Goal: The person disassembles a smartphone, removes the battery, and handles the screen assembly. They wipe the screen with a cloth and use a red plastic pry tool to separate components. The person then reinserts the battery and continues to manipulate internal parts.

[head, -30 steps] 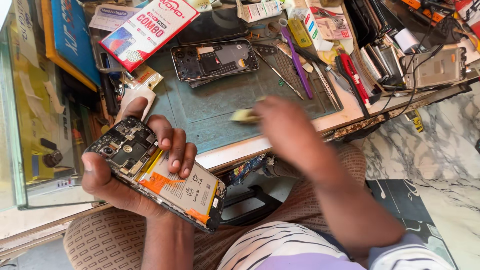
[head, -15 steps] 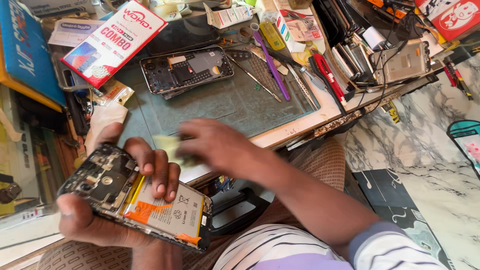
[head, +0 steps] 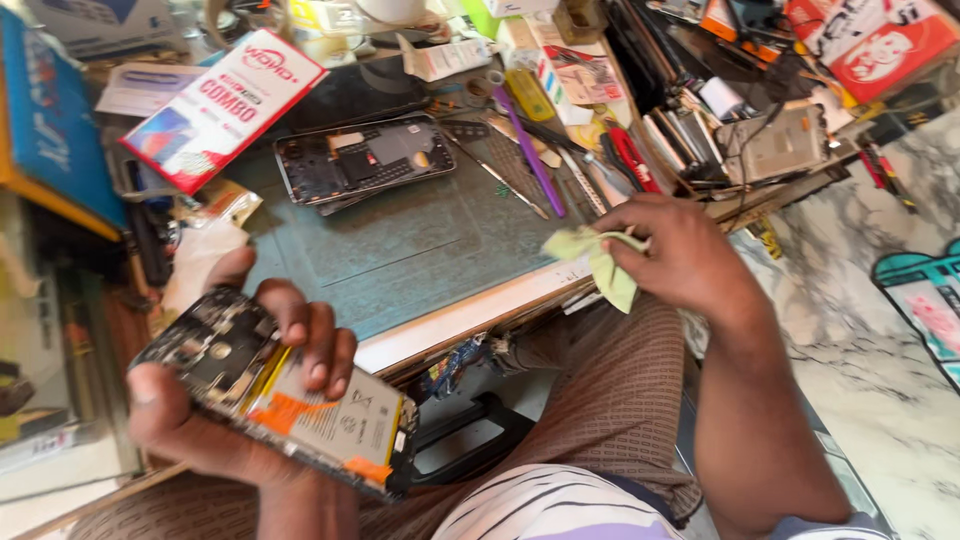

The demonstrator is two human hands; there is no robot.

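Observation:
My left hand [head: 215, 400] grips an opened smartphone [head: 285, 395] with its back cover off, showing the circuit board and a battery with an orange label. It is held low at the left, over my lap. My right hand [head: 680, 255] holds a small pale yellow-green cloth [head: 598, 260] at the front edge of the workbench, to the right of the phone and apart from it.
A green cutting mat [head: 400, 250] covers the bench. A phone rear housing [head: 365, 160] lies on it, beside tweezers and a purple pry tool [head: 530, 155]. A red-and-white box [head: 225, 105] sits at the back left. Cluttered tools and parts fill the right side.
My right hand moved from beside the phone back to the right with the cloth, away from it. The left hand kept its hold and the camera view shifted.

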